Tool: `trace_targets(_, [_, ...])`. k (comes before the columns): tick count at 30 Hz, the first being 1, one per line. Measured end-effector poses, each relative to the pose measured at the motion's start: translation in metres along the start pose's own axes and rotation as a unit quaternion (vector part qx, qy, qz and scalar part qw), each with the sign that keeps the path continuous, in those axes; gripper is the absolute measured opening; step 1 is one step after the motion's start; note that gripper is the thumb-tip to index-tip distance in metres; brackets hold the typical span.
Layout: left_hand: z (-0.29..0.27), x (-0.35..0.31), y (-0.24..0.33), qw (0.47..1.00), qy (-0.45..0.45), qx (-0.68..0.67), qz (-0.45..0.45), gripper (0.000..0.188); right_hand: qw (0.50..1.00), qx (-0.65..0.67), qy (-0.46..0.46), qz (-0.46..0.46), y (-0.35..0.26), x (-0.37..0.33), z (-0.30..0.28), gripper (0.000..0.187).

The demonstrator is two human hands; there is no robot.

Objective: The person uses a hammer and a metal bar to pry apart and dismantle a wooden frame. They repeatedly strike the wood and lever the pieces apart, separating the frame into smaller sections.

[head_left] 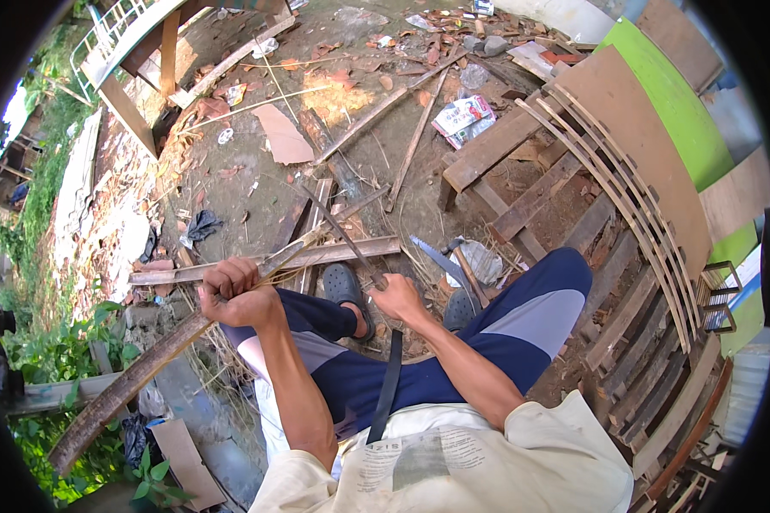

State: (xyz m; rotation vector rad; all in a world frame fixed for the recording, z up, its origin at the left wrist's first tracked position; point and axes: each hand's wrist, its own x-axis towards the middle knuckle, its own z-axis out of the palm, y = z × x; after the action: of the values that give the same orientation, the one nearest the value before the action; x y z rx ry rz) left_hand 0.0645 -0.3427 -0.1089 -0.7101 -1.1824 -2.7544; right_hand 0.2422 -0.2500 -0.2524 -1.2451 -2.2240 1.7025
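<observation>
My left hand (231,291) is closed around a long split bamboo pole (137,380), which slants from the lower left up across my left knee toward the middle. My right hand (398,299) is closed on a machete (342,235); its narrow dark blade points up and away to the left, crossing the pole's far part. The machete's handle is hidden in my fist. Under the pole lies a wooden plank (316,256), running crosswise in front of my left foot. A black strap (388,389) hangs between my thighs.
A blue-grey blade (436,261) and a wooden stick (470,275) lie near my right foot. To the right stand a slatted wooden pallet (590,231) and several curved thin strips (642,222). A wooden table (167,60) is at the far left. Planks and litter are scattered ahead.
</observation>
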Motion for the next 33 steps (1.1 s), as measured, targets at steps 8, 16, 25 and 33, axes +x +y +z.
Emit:
trace_targets(8, [0.011, 0.004, -0.009, 0.999, -0.016, 0.002, 0.035, 0.065, 0.994, 0.027, -0.022, -0.106, -0.019, -0.009, 0.014, 0.025])
trace_targets(16, [0.018, 0.010, -0.005, 0.997, 0.034, 0.025, 0.061, 0.086, 0.994, 0.045, -0.041, -0.085, -0.044, -0.027, 0.007, 0.024])
trace_targets(25, [0.023, 0.005, -0.006, 0.991, 0.089, 0.077, 0.065, 0.086, 0.996, -0.005, 0.001, -0.094, -0.024, -0.021, 0.006, 0.028])
trace_targets(33, [0.016, 0.002, -0.009, 0.992, 0.104, 0.047, 0.057, 0.089, 0.994, -0.015, -0.017, -0.103, -0.041, -0.031, 0.001, 0.026])
